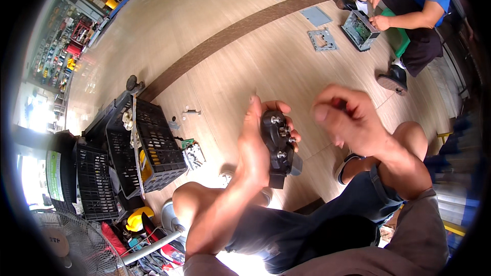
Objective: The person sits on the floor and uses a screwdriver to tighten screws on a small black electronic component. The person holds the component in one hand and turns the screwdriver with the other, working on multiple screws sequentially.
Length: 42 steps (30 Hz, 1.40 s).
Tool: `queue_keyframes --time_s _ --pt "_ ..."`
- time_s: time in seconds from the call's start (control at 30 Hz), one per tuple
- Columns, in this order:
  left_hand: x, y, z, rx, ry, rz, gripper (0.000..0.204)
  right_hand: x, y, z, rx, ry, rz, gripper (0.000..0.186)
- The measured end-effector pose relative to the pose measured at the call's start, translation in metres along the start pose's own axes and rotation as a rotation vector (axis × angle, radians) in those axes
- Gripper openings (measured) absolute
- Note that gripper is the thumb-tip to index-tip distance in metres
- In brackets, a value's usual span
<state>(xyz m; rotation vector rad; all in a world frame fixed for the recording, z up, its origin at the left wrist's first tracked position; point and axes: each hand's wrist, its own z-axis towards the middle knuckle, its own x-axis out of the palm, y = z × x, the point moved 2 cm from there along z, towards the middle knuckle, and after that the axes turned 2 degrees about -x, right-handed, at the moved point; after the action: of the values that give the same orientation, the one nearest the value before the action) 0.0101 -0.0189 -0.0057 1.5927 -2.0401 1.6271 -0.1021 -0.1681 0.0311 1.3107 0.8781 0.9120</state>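
Observation:
My left hand (250, 153) is closed around a black plastic component (274, 148), which has several silver screw posts along its face and a darker block at its lower end. Just to the right, my right hand (349, 121) is raised with fingers curled around a small red object (338, 103), partly hidden and blurred. The two hands are apart.
Black plastic crates (161, 151) and a fan (66, 245) stand at left, beside tools (138, 220) and small parts (193, 156) on the floor (215, 71). At upper right, a co-worker (424, 13) handles an opened metal case (360, 28), with metal plates (322, 40) nearby.

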Motion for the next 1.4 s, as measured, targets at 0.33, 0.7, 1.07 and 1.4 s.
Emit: queue_keyframes --time_s 0.33,0.7,1.07,1.4 --pt "0.005 0.003 -0.007 0.041 -0.028 0.133 0.063 0.033 0.000 0.005 -0.210 -0.008 -0.391 0.013" --pt "0.008 -0.004 -0.011 0.112 0.014 0.213 0.065 0.039 -0.002 0.010 -0.376 0.049 -0.384 0.015" --pt "0.009 -0.001 -0.009 0.076 0.041 0.208 0.063 0.034 0.004 0.005 -0.285 0.086 -0.329 0.013" --pt "0.017 0.002 -0.006 0.036 0.060 0.231 0.066 0.029 0.000 0.007 -0.360 0.048 -0.393 0.011"
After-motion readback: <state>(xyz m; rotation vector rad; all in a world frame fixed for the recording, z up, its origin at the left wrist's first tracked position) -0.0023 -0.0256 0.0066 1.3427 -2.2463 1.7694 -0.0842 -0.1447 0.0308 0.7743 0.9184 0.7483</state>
